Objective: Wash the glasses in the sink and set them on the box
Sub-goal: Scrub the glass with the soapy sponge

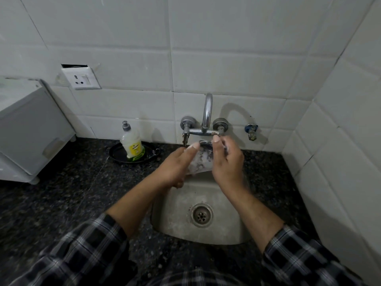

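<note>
Glass tumbler [201, 162], foam-coated, is held over the sink [177, 205]: left hand [177, 165] grips its body, right hand [226, 162] pinches the rim. Grip firmly while rotating; foam likely reduces friction.

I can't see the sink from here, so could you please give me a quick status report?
Left grip and right grip both hold soapy clear glass over steel sink. Yellow soap bottle stands between it and white plastic box.
</note>
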